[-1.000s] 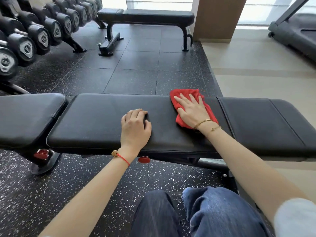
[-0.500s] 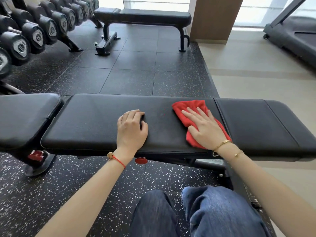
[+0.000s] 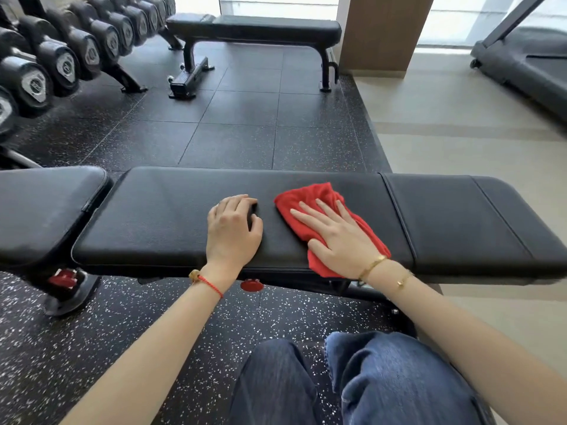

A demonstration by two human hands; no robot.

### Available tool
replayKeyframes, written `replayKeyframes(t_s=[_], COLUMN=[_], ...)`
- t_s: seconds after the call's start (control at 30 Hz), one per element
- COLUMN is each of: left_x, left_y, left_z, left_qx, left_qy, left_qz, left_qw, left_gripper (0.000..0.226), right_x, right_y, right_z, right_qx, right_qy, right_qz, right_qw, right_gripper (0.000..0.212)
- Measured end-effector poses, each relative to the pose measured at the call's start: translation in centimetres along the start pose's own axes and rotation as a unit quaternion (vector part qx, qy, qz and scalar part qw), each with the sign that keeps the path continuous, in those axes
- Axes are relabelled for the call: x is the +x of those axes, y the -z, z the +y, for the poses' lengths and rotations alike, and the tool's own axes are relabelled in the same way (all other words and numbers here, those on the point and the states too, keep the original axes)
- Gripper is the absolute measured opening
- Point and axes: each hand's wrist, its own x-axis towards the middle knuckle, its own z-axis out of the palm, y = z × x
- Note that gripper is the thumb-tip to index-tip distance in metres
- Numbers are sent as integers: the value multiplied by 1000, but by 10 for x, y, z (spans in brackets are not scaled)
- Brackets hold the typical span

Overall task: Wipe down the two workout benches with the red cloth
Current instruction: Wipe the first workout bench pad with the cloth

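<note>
Wiping is under way on the near bench (image 3: pixel 171 216); judging by the cloth's spot mid-pad, much of its surface and the whole far bench (image 3: pixel 270 27) likely remain. The right hand (image 3: pixel 340 240) lies flat, fingers straight and spread, pressing the red cloth (image 3: pixel 310 194) onto the pad. The left hand (image 3: pixel 233 231) rests just beside it, fingers curled under, holding nothing.

Black bench pad (image 3: pixel 171 222): red cloth (image 3: pixel 310 207), both hands on it.
</note>
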Motion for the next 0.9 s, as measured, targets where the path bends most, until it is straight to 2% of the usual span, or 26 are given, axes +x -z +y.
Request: replayKeyframes(t_s=[0.07,0.2,0.37,0.5,0.7,0.8,0.9], left_x=[0,-1,2,2,2,1,2], left_y=[-1,-2,-4,-12,-38,-51,-59], left_z=[-1,0,15,53,102,113,118], left_qx=[-2,4,-8,-36,-50,-46,-33], left_qy=[-2,-7,26,-14,-63,-80,-88], left_qz=[1,-8,-16,-39,-80,-93,-94], left_qw=[1000,1000,999,998,994,991,991], left_gripper=[31,32,31,32,34,35,35], right_x=[-24,-51,-30,-20,-82,-93,-89], right_y=[4,13,17,16,18,20,25], right_z=[12,51,99,99,89,105,137], right_qx=[-5,-27,-48,-24,-22,-21,-24], right_qy=[-18,-127,-265,-271,-238,-277,-353], right_qz=[9,30,52,50,60,76,86], right_qw=[1000,991,962,961,969,958,931], right_gripper=[62,65,57,56,62,56,56])
